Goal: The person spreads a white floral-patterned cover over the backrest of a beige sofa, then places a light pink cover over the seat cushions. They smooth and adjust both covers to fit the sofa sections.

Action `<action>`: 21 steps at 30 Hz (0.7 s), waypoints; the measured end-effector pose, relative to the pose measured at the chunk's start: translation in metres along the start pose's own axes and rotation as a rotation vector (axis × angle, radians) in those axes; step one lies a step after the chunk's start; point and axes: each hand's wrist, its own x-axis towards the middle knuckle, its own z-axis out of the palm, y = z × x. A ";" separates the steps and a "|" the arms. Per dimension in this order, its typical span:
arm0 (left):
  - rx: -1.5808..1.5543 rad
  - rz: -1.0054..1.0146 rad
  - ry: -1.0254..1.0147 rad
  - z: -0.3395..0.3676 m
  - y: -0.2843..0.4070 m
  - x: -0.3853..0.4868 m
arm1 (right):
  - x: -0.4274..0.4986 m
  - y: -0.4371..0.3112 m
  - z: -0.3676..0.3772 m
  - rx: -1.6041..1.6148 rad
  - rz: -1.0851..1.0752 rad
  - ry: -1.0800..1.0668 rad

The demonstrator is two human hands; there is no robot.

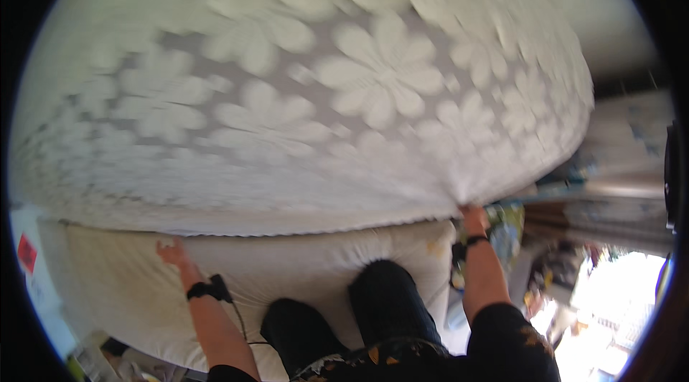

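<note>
A large white sheet of fabric (385, 75) with a raised flower pattern billows up before me and fills most of the upper view. My right hand (473, 219) grips its near edge, and creases fan out from that spot. Below the sheet's left part is my left hand (172, 254), its fingers apart and nothing seen in them; blur hides fine detail there. Under the sheet lies a cream-covered mattress (317, 258), wrinkled, with a yellowish stain near its right corner. The sheet hides the mattress's far part.
My dark-trousered knees (387, 296) rest on the mattress. A black wrist strap (202, 290) on my left arm trails a cable (239, 317). A patterned curtain (619, 167) hangs at right, above blurred household items and a bright opening (619, 312). A red paper (27, 254) is at far left.
</note>
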 end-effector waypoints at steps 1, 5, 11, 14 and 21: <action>0.043 0.136 0.064 -0.022 0.018 -0.010 | -0.001 -0.003 0.000 -0.043 -0.025 0.035; -0.274 0.370 0.284 -0.096 0.143 -0.055 | -0.032 -0.013 -0.027 0.366 0.391 0.195; -0.350 0.918 0.225 -0.210 0.343 -0.087 | -0.138 -0.059 -0.177 0.562 -0.236 0.924; -0.333 1.299 0.091 -0.218 0.412 -0.114 | -0.178 -0.110 -0.258 0.667 -0.681 1.099; -0.246 1.473 0.097 -0.179 0.465 -0.153 | -0.209 -0.184 -0.328 0.358 -1.000 1.166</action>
